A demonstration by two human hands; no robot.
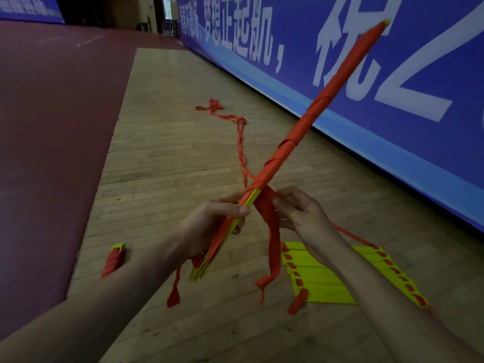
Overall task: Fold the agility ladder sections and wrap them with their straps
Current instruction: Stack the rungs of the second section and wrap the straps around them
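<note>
A bundle of stacked yellow ladder rungs (309,121) points up and to the right, with red strap wound around most of its length. My left hand (209,226) grips the bundle near its bare yellow lower end. My right hand (296,208) pinches the red strap (272,231) just beside the bundle, where the winding stops. The strap's loose end hangs down from that hand. A further length of red strap (241,142) trails away across the floor behind the bundle.
On the wooden floor, a second ladder section (330,279) of yellow rungs lies flat under my right forearm. A wrapped bundle (114,260) lies at the left. A blue banner wall (392,74) runs along the right, and dark red flooring (52,127) lies left.
</note>
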